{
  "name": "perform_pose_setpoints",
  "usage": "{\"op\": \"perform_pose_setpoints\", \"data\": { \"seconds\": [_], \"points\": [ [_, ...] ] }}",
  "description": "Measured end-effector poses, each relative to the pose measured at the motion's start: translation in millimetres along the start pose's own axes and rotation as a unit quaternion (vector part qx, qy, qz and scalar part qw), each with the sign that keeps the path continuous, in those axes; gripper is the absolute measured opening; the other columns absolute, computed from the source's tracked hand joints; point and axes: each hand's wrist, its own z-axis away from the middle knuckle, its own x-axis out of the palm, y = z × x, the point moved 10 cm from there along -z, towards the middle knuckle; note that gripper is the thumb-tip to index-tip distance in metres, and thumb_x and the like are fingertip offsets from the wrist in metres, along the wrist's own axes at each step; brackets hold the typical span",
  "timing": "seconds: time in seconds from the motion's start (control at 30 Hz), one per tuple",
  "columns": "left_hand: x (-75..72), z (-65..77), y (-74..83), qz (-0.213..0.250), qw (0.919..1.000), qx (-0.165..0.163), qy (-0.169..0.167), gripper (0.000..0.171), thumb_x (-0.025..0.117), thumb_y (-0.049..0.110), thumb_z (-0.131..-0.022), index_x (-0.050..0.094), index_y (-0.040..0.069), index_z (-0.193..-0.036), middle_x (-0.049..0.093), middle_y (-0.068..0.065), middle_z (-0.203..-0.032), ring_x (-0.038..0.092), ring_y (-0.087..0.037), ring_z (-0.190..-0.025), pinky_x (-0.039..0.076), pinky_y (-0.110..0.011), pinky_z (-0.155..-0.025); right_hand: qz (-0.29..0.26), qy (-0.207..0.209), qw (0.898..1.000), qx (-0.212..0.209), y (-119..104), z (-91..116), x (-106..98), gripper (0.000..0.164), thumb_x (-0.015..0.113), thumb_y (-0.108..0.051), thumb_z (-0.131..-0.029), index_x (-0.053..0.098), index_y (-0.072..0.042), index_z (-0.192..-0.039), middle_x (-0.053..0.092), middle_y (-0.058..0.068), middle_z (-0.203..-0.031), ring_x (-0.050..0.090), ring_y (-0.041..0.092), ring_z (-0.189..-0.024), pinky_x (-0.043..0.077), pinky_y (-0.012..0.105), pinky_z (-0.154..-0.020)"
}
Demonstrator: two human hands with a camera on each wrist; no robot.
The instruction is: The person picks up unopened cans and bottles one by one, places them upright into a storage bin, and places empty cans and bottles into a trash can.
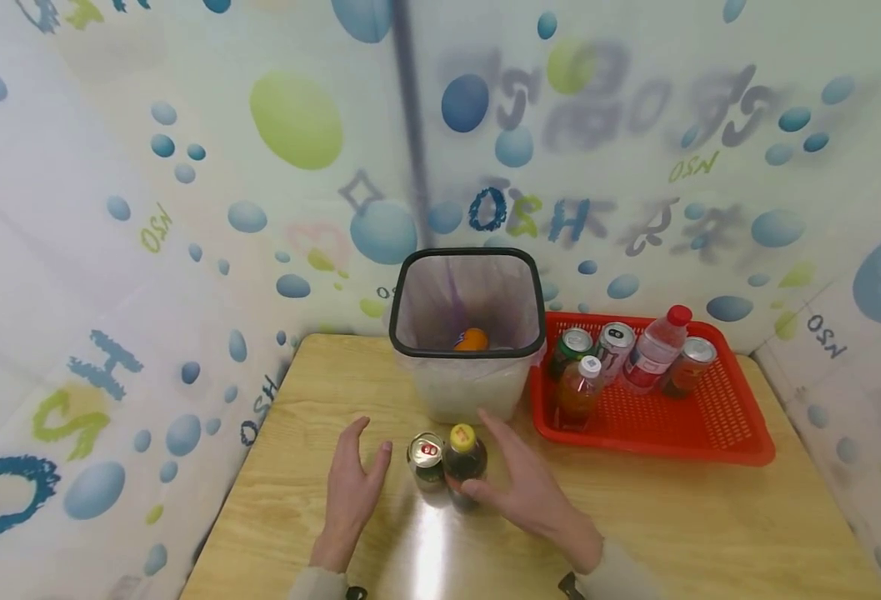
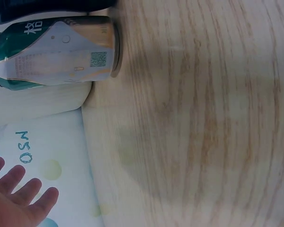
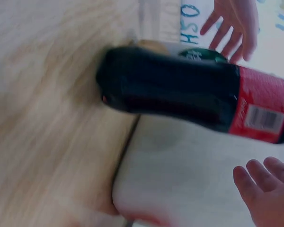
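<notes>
A dark cola bottle (image 1: 464, 462) with a yellow cap and a red label (image 3: 241, 104) stands upright on the wooden table. Close on its left is a green and gold can (image 1: 427, 468), whose printed side (image 2: 57, 52) faces the left wrist view. My right hand (image 1: 533, 492) is beside the bottle, thumb and fingers spread; in the right wrist view a gap shows between its fingers (image 3: 262, 184) and the bottle. To the left of the can, my left hand (image 1: 355, 483) is held with fingers extended and apart, holding nothing.
A lined bin (image 1: 463, 387) with a black rim stands just behind the can and bottle, an orange item (image 1: 473, 339) inside. Right of it, a red plastic basket (image 1: 658, 448) holds several drink cans and bottles. Patterned curtains (image 1: 297, 200) surround the table (image 1: 635, 517).
</notes>
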Motion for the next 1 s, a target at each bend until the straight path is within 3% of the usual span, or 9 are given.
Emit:
{"op": "perform_pose_setpoints", "data": {
  "seconds": [0.17, 0.4, 0.5, 0.7, 1.0],
  "points": [
    [1.9, 1.3, -2.9, 0.004, 1.0, -0.003, -0.002, 0.056, 0.07, 0.023, -0.098, 0.052, -0.001, -0.145, 0.055, -0.022, -0.145, 0.05, -0.041, -0.136, 0.041, -0.057, -0.111, -0.021, -0.004, 1.0, 0.001, 0.5, -6.0, 15.2, 0.105, 0.069, -0.072, -0.086, 0.033, -0.01, -0.162, 0.039, 0.011, -0.163, 0.039, 0.037, -0.147, 0.036, 0.063, -0.114],
    [1.6, 3.7, -6.8, 0.001, 0.9999, -0.017, 0.0, 0.055, 0.07, 0.023, -0.097, 0.052, 0.0, -0.145, 0.055, -0.021, -0.144, 0.051, -0.041, -0.135, 0.042, -0.058, -0.11, -0.076, 0.014, 0.996, 0.038, 7.5, -11.4, 28.9, 0.107, 0.093, -0.043, -0.074, 0.038, -0.008, -0.159, 0.045, 0.013, -0.159, 0.044, 0.034, -0.144, 0.036, 0.06, -0.115],
    [1.2, 5.3, -8.0, -0.001, 0.9997, -0.023, 0.001, 0.055, 0.07, 0.023, -0.098, 0.053, 0.001, -0.145, 0.055, -0.021, -0.144, 0.051, -0.041, -0.135, 0.042, -0.059, -0.109, -0.089, 0.018, 0.995, 0.052, 10.9, -12.0, 33.8, 0.101, 0.096, -0.037, -0.072, 0.044, -0.009, -0.154, 0.054, 0.01, -0.151, 0.051, 0.028, -0.138, 0.039, 0.057, -0.114],
    [2.6, 6.5, -7.4, 0.003, 0.9997, -0.024, 0.002, 0.054, 0.068, 0.025, -0.099, 0.052, 0.001, -0.145, 0.055, -0.022, -0.144, 0.051, -0.042, -0.135, 0.042, -0.06, -0.109, -0.059, 0.028, 0.996, 0.065, 14.4, -10.5, 33.4, 0.079, 0.091, -0.041, -0.078, 0.054, -0.011, -0.142, 0.065, 0.004, -0.133, 0.062, 0.023, -0.122, 0.048, 0.055, -0.105],
    [1.5, 7.5, -7.1, 0.001, 0.9996, -0.017, 0.023, 0.052, 0.069, 0.021, -0.097, 0.054, 0.001, -0.143, 0.057, -0.022, -0.142, 0.053, -0.043, -0.132, 0.043, -0.06, -0.106, -0.021, 0.066, 0.997, 0.027, 12.5, -7.5, 26.8, 0.064, 0.088, -0.035, -0.079, 0.058, -0.01, -0.131, 0.069, 0.002, -0.118, 0.066, 0.018, -0.105, 0.057, 0.044, -0.091]
  ]
}}
